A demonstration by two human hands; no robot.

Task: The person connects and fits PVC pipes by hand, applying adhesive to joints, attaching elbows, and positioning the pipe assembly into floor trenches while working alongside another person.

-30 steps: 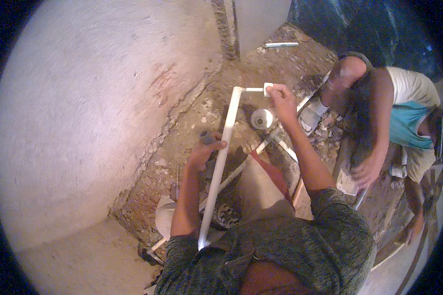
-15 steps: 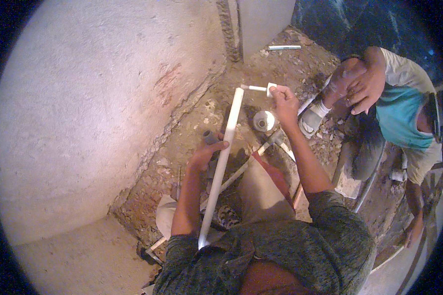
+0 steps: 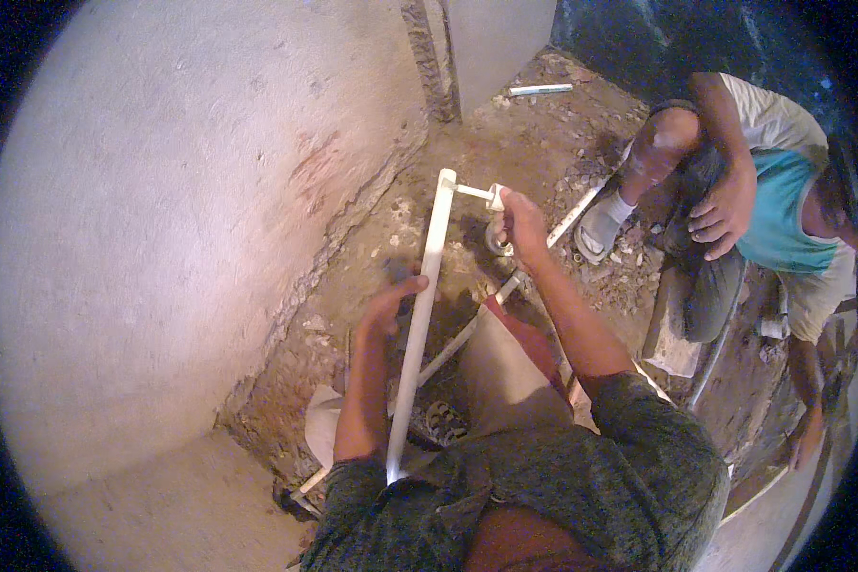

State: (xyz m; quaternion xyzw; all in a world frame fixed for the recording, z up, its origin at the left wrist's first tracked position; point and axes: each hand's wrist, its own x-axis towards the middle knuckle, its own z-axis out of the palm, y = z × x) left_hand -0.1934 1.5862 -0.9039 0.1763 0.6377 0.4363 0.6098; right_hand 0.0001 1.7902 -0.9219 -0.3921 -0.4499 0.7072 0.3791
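A long white pipe (image 3: 431,238) slants up from my lap, its free end pointing away from me. My left hand (image 3: 386,303) grips it around the middle, thumb along its side; the other fingers are mostly hidden. Pinched in my right hand (image 3: 524,229) is an applicator (image 3: 472,193) with a white cap and a thin stem. Its tip touches the side of the pipe near the far end. A round, pale can (image 3: 494,240) stands on the ground, partly covered by my right hand.
White pipes (image 3: 453,348) run across the dirt beneath me. To the left rises a plastered wall (image 3: 191,219) with a broken lower edge. At right a co-worker in a teal and cream shirt (image 3: 782,224) crouches, one hand hanging over the knee. A short pipe piece (image 3: 541,90) lies far off.
My right hand has moved left and toward me, bringing the applicator down the pipe's side from its end. A grey tubular piece by my left hand no longer shows. The co-worker's hand has lowered.
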